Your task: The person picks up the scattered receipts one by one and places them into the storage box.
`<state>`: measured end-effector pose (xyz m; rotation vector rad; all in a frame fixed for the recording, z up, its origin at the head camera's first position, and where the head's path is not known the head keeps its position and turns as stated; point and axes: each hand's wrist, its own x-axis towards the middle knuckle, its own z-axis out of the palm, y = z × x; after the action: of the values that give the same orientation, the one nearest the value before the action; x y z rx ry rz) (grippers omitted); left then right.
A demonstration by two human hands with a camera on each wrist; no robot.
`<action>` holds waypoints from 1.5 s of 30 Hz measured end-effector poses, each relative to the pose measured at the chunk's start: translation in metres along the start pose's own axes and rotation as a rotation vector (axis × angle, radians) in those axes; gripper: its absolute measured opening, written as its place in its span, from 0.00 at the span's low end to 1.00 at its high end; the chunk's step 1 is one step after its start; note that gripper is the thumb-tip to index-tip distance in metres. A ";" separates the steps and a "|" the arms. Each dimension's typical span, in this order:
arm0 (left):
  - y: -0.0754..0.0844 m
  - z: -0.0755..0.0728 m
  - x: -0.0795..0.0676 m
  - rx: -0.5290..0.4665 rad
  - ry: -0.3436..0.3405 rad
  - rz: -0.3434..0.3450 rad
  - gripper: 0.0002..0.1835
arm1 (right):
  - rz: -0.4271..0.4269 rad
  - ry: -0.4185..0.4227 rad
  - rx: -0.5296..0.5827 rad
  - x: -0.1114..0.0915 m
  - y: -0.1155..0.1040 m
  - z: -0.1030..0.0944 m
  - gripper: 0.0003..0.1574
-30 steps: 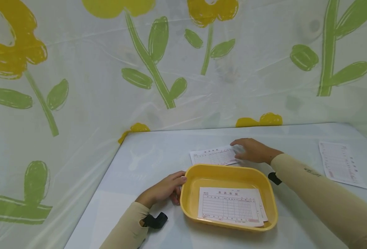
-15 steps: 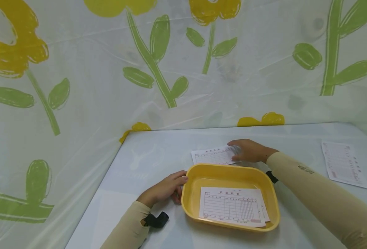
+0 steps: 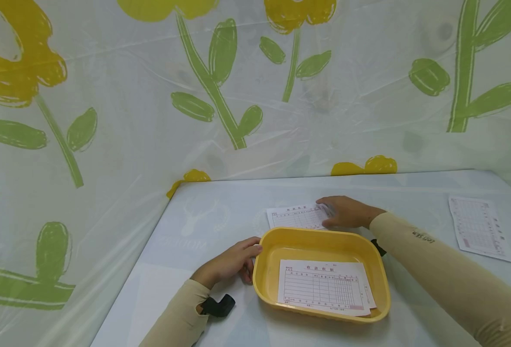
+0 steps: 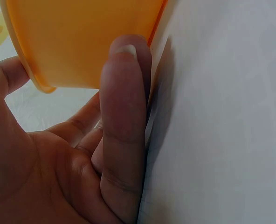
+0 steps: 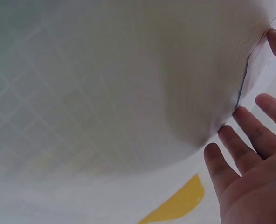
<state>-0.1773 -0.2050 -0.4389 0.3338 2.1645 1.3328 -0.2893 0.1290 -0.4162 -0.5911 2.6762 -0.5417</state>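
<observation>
A yellow plastic tray [image 3: 324,236] stands on the table, with two overlapping printed receipt slips [image 3: 320,284] inside. My left hand [image 3: 229,262] rests against its left side, fingertips at the rim and outer wall. In the left wrist view, fairly straight fingers [image 4: 124,98] meet the orange-looking wall [image 4: 77,42]. Behind the tray another receipt slip [image 3: 294,218] lies on the table, its front edge partly hidden by the rim. My right hand [image 3: 348,212] is at its right end, fingers spread. The right wrist view shows fingertips [image 5: 240,114] right at a paper edge.
A further receipt slip [image 3: 480,226] lies turned sideways at the right of the table [image 3: 186,270]. A white curtain [image 3: 129,96] printed with yellow flowers and green leaves hangs behind and to the left. Black straps [image 3: 218,306] are on the wrists.
My right hand has shifted slightly left over the end of the rear slip. The left hand keeps its place at the tray. The whole head view has drifted a little.
</observation>
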 end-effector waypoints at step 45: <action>-0.001 0.000 0.001 0.009 0.004 -0.001 0.22 | 0.021 0.019 0.092 0.001 -0.008 0.003 0.57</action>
<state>-0.1781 -0.2053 -0.4398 0.3334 2.1745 1.3245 -0.2866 0.1206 -0.4153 -0.5341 2.6561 -0.6633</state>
